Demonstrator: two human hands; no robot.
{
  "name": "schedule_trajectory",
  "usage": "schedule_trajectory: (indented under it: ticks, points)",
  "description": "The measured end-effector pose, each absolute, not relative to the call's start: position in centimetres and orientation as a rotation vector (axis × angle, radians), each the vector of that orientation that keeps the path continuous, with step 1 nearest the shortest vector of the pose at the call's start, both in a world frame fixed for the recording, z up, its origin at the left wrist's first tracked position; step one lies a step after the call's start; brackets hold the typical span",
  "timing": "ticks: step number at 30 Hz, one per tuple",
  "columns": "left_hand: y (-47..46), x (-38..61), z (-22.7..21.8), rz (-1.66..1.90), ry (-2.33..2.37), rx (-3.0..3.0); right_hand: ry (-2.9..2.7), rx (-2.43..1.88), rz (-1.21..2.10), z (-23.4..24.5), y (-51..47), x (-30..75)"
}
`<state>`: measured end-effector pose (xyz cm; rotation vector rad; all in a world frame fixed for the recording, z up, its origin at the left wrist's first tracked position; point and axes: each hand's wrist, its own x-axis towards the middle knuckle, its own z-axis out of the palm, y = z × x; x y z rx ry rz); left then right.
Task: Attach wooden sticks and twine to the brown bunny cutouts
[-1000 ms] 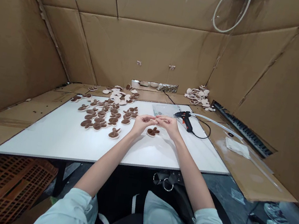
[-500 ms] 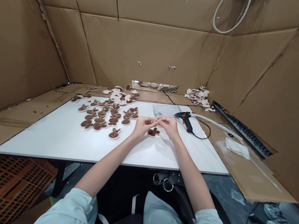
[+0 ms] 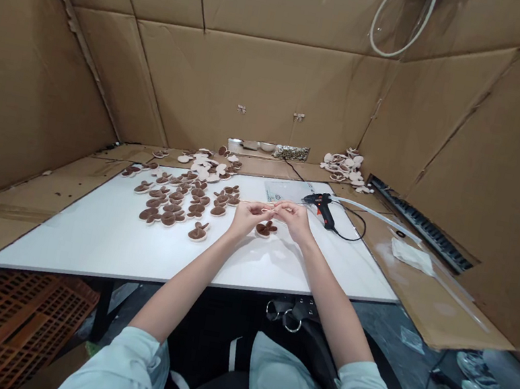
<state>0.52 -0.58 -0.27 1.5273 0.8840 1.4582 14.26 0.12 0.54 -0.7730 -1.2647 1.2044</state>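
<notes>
My left hand point(image 3: 247, 216) and my right hand point(image 3: 295, 221) meet above the middle of the white board point(image 3: 104, 247). Their fingertips are pinched together on a small pale piece point(image 3: 268, 209), mostly hidden by the fingers. Just below them on the board lies a brown piece with rounded lobes and a pale edge point(image 3: 264, 229). More brown lobed pieces point(image 3: 174, 208) are spread out left of my hands. A black glue gun point(image 3: 325, 211) rests to the right, close to my right hand.
Pale and brown pieces point(image 3: 205, 163) lie heaped at the back left, with another pale pile point(image 3: 344, 166) at the back right. Cardboard walls point(image 3: 270, 82) enclose the board. A cable point(image 3: 359, 229) loops beside the glue gun. An orange crate point(image 3: 7, 317) stands below left.
Both hands stay pinched together in nearly the same place, with only slight finger movement. The pieces and the glue gun have not moved on the board.
</notes>
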Motion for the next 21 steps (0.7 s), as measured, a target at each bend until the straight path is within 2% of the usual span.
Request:
schedule_trajectory:
  ticks: [9, 21]
  points:
    - [-0.57, 0.46, -0.25, 1.454, 0.888, 1.504, -1.299, -0.781, 1.193, 0.6, 0.04, 14.36]
    - [-0.71, 0.39, 0.15, 1.286, 0.833, 1.373, -1.554, -0.816, 0.867, 0.11, 0.63, 14.88]
